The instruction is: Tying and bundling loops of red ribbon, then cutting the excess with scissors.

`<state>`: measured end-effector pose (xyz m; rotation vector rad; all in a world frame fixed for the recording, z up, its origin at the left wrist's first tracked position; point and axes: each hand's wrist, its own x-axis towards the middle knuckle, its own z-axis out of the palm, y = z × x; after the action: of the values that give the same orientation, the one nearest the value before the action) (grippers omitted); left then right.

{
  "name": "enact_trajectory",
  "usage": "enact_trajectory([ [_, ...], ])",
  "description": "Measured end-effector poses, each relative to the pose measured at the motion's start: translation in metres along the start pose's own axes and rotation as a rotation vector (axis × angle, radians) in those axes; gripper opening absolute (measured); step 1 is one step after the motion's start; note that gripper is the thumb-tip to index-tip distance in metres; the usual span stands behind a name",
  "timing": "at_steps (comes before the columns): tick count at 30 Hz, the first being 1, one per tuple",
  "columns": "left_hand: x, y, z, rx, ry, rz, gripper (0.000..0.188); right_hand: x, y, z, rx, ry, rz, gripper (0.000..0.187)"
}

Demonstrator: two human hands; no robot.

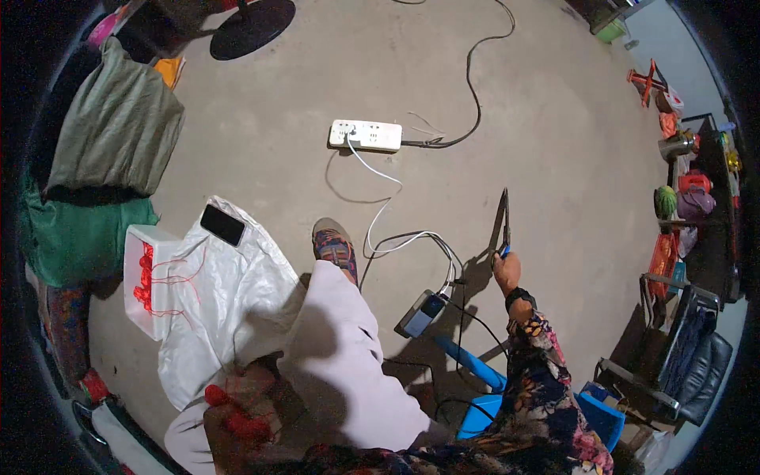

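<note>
My right hand [507, 271], a dark band on its wrist, reaches out over the floor at the right. Its fingers are closed round the grip of a long, narrow dark tool with a blue grip [504, 251], which points away from me; its exact kind I cannot make out. My left hand [257, 381] is low on the left in deep shadow, beside my lap. Red yarn-like pieces [247, 426] lie against it, and its fingers cannot be told apart. Near it, a white plastic sheet [207, 317] spreads over my left leg, carrying a black phone [222, 226].
A white power strip [366, 135] lies ahead, its cables running across the floor. A grey-black box [420, 313] with cords stands by a blue bar [473, 363]. At left are a white bin [136, 317] holding red thread and stuffed sacks [119, 119]; shelves [716, 214] line the right.
</note>
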<state>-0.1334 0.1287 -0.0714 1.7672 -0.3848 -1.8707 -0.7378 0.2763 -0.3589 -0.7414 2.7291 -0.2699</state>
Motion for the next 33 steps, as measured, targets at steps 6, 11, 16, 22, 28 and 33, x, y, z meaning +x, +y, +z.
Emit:
enact_trajectory([
  [6, -0.02, 0.014, -0.003, 0.04, 0.106, 0.055, 0.022, 0.013, 0.016, 0.03, 0.026, -0.123, 0.087, 0.043],
  [11, -0.021, 0.029, -0.001, -0.016, 0.152, 0.167, 0.02, 0.02, 0.065, 0.055, -0.008, -0.14, 0.099, 0.045],
  [16, -0.03, 0.026, -0.001, -0.095, 0.256, 0.21, 0.019, 0.014, 0.067, 0.069, 0.134, -0.069, -0.083, 0.042],
  [22, -0.037, 0.035, 0.01, -0.034, 0.144, 0.176, 0.026, 0.02, 0.088, 0.072, 0.219, -0.06, -0.111, 0.035],
  [28, -0.034, 0.023, -0.007, 0.241, 0.227, 0.309, 0.023, 0.028, 0.088, 0.072, -0.006, -0.038, -0.056, 0.036],
  [33, -0.047, 0.011, -0.026, 0.677, 0.204, 0.427, 0.022, 0.009, 0.051, 0.074, 0.259, -0.223, -0.047, 0.031],
])
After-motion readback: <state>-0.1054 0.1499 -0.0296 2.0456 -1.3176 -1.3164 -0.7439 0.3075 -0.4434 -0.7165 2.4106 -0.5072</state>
